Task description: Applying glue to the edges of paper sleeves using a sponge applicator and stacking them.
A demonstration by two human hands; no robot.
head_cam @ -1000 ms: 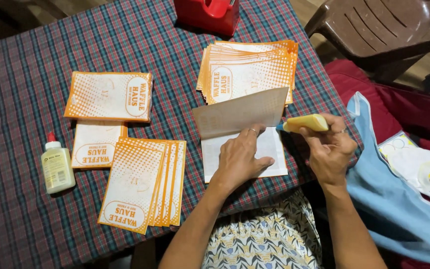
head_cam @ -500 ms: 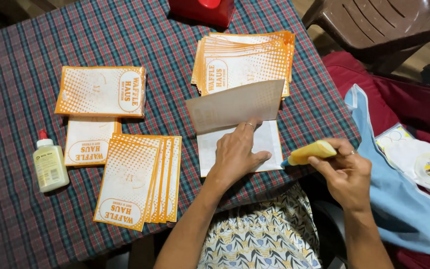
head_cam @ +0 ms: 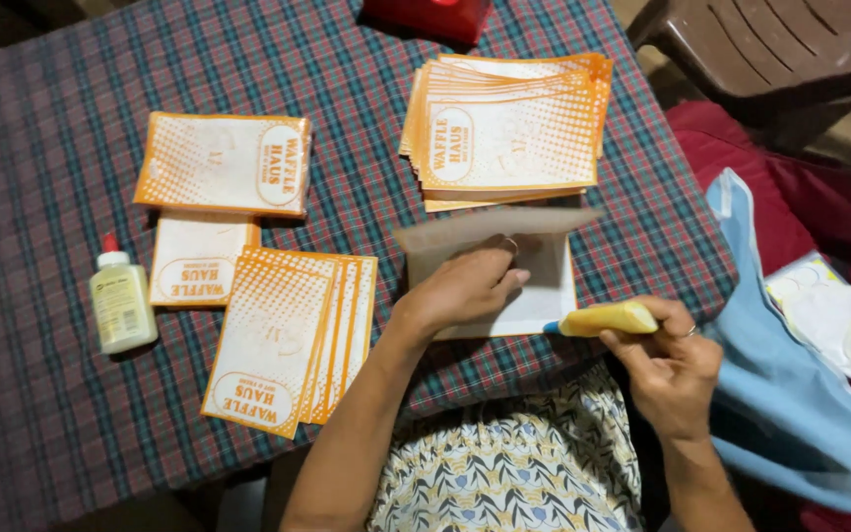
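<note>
My left hand [head_cam: 470, 286] presses flat on a white paper bag [head_cam: 544, 300] lying near the table's front edge, its brown flap [head_cam: 490, 232] folded up behind my fingers. My right hand [head_cam: 672, 369] holds a yellow glue stick [head_cam: 608, 318] with a blue tip, pointed at the bag's lower right corner. A stack of orange-and-white printed bags [head_cam: 509, 128] lies just beyond the flap.
The table wears a plaid cloth [head_cam: 41, 414]. To the left lie a fanned pile of printed bags [head_cam: 288, 340], two more piles [head_cam: 224, 163] behind, and a glue bottle [head_cam: 120, 300]. A red box [head_cam: 425, 15] is at the back; a brown chair [head_cam: 770, 49] and blue cloth [head_cam: 790, 394] are on the right.
My right hand dropped from beside the flap to the bag's lower right corner with the glue stick. My left hand slid further onto the bag and the flap folded lower.
</note>
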